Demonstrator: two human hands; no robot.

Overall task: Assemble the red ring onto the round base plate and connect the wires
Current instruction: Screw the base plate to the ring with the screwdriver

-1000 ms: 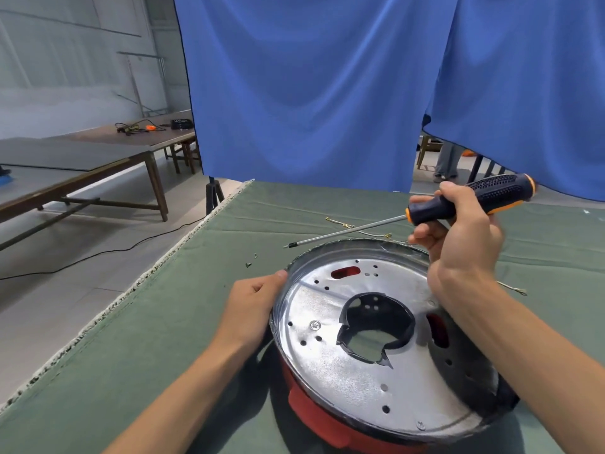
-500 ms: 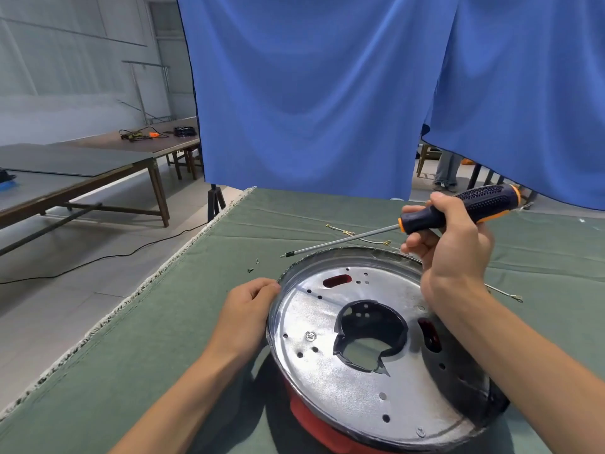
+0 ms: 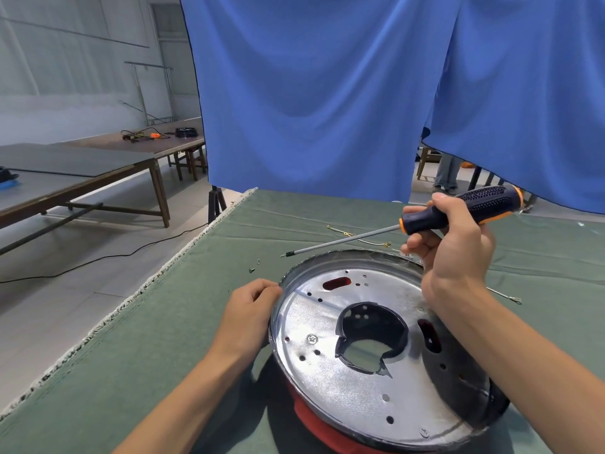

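The right hand point(image 3: 458, 253) has carried the black-and-orange-handled screwdriver point(image 3: 458, 208) slightly lower over the shiny round metal base plate point(image 3: 330, 365), while the left hand point(image 3: 250, 309) has curled tighter against the plate's left rim.

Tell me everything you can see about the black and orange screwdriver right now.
The black and orange screwdriver has a dotted black handle with orange trim at both ends and a long, thin, silvery metal shaft with a dark tip. The right hand grips its handle. It lies nearly level in the air, tip pointing left and slightly down, above the far rim of the shiny round metal base plate without touching it.
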